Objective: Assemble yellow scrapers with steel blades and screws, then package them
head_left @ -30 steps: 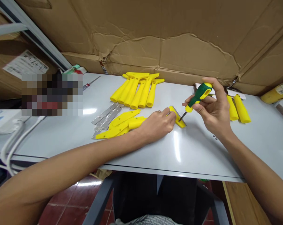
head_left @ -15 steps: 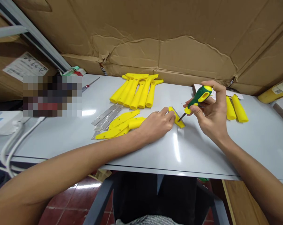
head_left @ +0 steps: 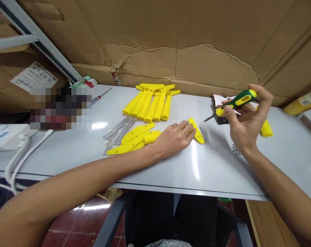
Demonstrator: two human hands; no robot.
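My left hand [head_left: 178, 138] is closed on a yellow scraper [head_left: 198, 134] lying on the table, its wide head with a blade edge showing past my fingers. A screw shows near the head's lower end. In my right hand [head_left: 248, 120] is a green and yellow screwdriver [head_left: 239, 100], raised above the table with its tip pointing left, apart from the scraper. Small screws [head_left: 235, 149] lie in a pile by my right wrist. Left of my left hand are loose yellow head plates [head_left: 137, 132] and several flat metal blades [head_left: 121, 129].
Several yellow scrapers [head_left: 147, 103] lie in a row at the back of the table [head_left: 75, 154]. Another yellow handle [head_left: 266, 129] lies partly behind my right hand. A second screwdriver [head_left: 100, 96] rests at the back left, near white cables [head_left: 19, 157]. Cardboard [head_left: 191, 65] stands behind.
My right hand has lifted the screwdriver off the scraper and moved right and slightly up. The screw pile has come into view. My left hand stays on the scraper.
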